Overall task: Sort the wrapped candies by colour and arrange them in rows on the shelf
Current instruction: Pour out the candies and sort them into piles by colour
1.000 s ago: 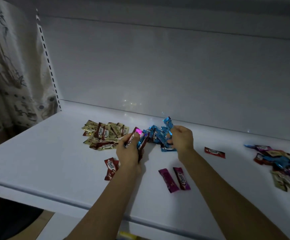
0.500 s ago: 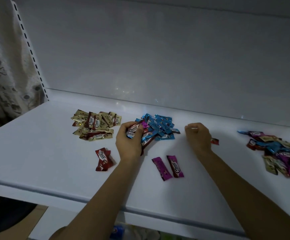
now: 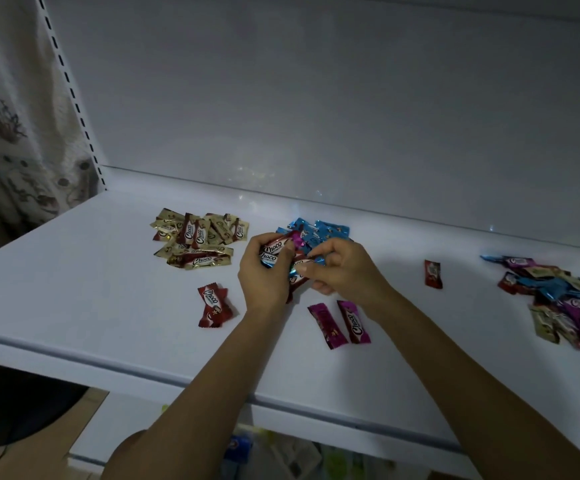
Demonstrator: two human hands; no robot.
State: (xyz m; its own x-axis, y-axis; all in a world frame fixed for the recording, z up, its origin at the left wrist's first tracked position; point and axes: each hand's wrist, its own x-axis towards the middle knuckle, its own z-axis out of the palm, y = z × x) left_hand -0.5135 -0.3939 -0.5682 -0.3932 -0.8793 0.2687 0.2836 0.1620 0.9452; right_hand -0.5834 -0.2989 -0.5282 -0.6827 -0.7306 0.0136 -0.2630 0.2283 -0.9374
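Handful of wrapped candies (image 3: 276,249), red, blue and magenta: clasped in left grip (image 3: 264,271), fingers curled round it, over the shelf (image 3: 74,289). Right grip (image 3: 347,268): touching the left, thumb and forefinger pinching the handful's lower edge. Blue pile (image 3: 323,233): just behind both grips. Gold pile (image 3: 198,237): left of left grip. Two red candies (image 3: 213,304): near its wrist. Two magenta candies (image 3: 339,323): just below right grip. Single red candy (image 3: 433,274): right of it, apart. Unsorted heap (image 3: 565,299): well right.

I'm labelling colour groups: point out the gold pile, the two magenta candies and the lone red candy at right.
gold pile (image 3: 198,239), head view, middle of the heap
magenta candies (image 3: 352,322), head view, the right one's wrapper
lone red candy (image 3: 433,274), head view, wrapper centre
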